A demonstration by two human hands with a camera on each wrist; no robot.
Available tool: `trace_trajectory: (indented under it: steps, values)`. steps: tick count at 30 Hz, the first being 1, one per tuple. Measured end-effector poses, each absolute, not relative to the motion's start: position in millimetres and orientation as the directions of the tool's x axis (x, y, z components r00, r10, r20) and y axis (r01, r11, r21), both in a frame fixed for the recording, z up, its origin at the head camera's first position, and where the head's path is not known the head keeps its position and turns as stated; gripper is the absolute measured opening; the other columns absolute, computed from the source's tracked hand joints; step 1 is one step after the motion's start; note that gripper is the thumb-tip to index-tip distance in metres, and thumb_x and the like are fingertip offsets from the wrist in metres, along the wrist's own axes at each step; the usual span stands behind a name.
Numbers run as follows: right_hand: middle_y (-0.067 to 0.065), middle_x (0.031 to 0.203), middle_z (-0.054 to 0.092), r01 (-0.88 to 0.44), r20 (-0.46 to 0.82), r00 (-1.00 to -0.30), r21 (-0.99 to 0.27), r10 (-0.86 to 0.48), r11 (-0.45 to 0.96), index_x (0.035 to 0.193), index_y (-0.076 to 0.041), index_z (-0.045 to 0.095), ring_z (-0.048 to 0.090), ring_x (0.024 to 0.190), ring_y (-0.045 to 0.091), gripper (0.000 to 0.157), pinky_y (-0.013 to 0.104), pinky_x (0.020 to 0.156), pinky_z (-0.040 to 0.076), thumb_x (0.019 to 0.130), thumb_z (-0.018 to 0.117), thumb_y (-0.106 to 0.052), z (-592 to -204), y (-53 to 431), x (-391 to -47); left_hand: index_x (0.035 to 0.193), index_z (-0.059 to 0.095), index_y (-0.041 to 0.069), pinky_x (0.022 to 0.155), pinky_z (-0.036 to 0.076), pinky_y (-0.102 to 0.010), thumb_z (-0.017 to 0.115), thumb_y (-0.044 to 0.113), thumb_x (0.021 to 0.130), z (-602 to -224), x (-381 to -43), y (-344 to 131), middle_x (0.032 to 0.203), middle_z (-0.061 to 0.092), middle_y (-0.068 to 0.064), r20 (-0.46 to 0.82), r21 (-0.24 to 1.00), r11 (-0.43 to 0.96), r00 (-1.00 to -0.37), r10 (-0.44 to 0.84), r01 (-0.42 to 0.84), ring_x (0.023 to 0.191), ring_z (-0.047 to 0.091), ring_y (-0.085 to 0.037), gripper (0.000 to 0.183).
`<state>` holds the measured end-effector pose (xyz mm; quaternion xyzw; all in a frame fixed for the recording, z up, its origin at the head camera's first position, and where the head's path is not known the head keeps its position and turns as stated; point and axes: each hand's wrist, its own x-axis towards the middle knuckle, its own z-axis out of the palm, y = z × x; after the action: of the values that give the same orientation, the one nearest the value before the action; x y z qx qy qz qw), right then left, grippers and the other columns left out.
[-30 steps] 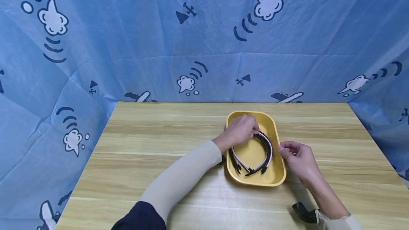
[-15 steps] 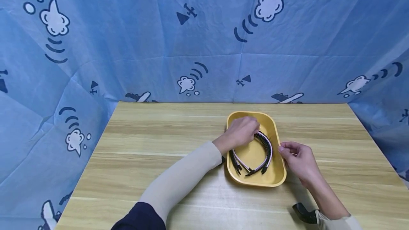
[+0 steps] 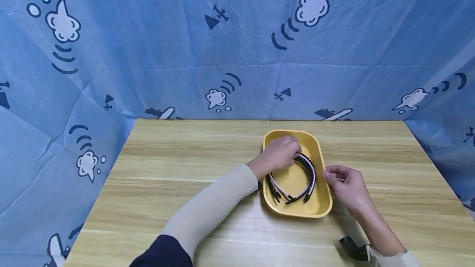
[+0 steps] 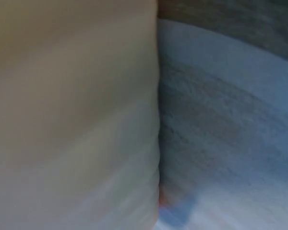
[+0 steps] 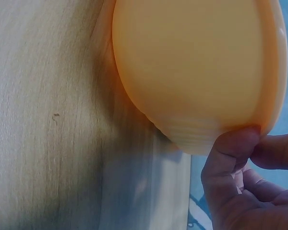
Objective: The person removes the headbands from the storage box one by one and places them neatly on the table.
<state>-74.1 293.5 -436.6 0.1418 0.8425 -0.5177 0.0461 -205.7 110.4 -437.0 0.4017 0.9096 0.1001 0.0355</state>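
Nearest, on the near-left side of the yellow tray [image 3: 315, 208], a pale sleeve [image 3: 217, 203] with a navy upper part [image 3: 165, 252] reaches toward it. Nearer than the tray and to its right, a black curved object [image 3: 352, 249] sits at the right wrist. The tray rests on a wood-grain bench [image 3: 178, 164]. Just outside the tray's right side is the right hand [image 3: 348, 184], thumb and index finger pinching the rim; the right wrist view shows this grip closely. Inside the tray lie headbands [image 3: 311, 170], black and pale pink, nested in a loop with their black tips toward the tray's near end; their exact number is hard to tell. Farther in, over the tray's left side, the left hand [image 3: 281, 153] grips the top of the loop with curled fingers, its fingertips hidden. Beyond the tray and bench hangs a blue cloth [image 3: 241, 48] printed with clouds and planes.
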Motion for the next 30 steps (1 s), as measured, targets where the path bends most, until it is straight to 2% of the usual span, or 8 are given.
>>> trace_trajectory:
  steps: [3,9,16,19,25,30]
  values:
    - [0.001,0.094,0.07,0.28,-0.214,-0.957,-0.859,0.195,0.43,0.129,0.018,0.058,0.061,0.075,0.0,0.037,0.022,0.063,0.057,0.108,0.058,-0.013,-436.1,291.8,-72.2,0.072,0.057,0.02,0.063,0.043,-0.017,0.063,-0.004,0.09,-437.4,-204.7,109.0,0.088,0.053,0.007,0.029,0.208,0.647,-0.666,0.746,0.734,0.08,0.047,-0.008,0.031]
    - [0.005,0.095,0.071,0.274,-0.203,-0.958,-0.857,0.203,0.437,0.127,0.016,0.059,0.062,0.076,0.001,0.036,0.023,0.063,0.058,0.108,0.058,-0.014,-434.7,288.0,-67.2,0.081,0.071,0.02,0.065,0.046,-0.017,0.064,0.001,0.095,-439.7,-202.4,107.1,0.088,0.057,0.007,0.075,0.201,0.622,-0.645,0.761,0.757,0.081,0.051,-0.007,0.025]
    - [-0.001,0.09,0.069,0.279,-0.207,-0.956,-0.859,0.207,0.429,0.127,0.017,0.059,0.061,0.074,0.0,0.036,0.022,0.062,0.056,0.108,0.059,-0.014,-436.4,287.4,-64.9,0.084,0.075,0.021,0.069,0.051,-0.018,0.065,0.006,0.099,-438.3,-200.9,105.3,0.083,0.065,0.008,0.103,0.233,0.596,-0.629,0.771,0.769,0.08,0.057,-0.007,0.024]
    - [-0.002,0.09,0.068,0.278,-0.208,-0.957,-0.861,0.205,0.426,0.128,0.018,0.058,0.06,0.074,0.0,0.038,0.022,0.061,0.056,0.108,0.058,-0.014,-436.7,286.9,-63.6,0.088,0.08,0.02,0.069,0.051,-0.017,0.065,0.003,0.098,-436.8,-200.7,104.8,0.083,0.068,0.008,0.098,0.254,0.588,-0.625,0.775,0.768,0.078,0.059,-0.006,0.025]
    - [-0.003,0.088,0.067,0.271,-0.196,-0.957,-0.865,0.213,0.421,0.127,0.017,0.059,0.06,0.072,0.001,0.035,0.022,0.06,0.056,0.108,0.057,-0.013,-435.4,283.4,-60.4,0.115,0.083,0.023,0.077,0.053,-0.01,0.069,0.004,0.098,-434.5,-200.6,102.9,0.102,0.079,0.006,0.079,0.298,0.582,-0.627,0.775,0.757,0.089,0.069,-0.006,0.029]
    - [-0.005,0.086,0.066,0.271,-0.194,-0.956,-0.869,0.218,0.414,0.126,0.017,0.059,0.061,0.072,0.001,0.035,0.023,0.06,0.056,0.108,0.057,-0.013,-434.9,281.0,-58.1,0.12,0.08,0.023,0.084,0.055,-0.012,0.071,0.005,0.098,-432.7,-200.7,100.0,0.107,0.079,0.005,0.096,0.318,0.568,-0.622,0.777,0.759,0.098,0.072,-0.008,0.03]
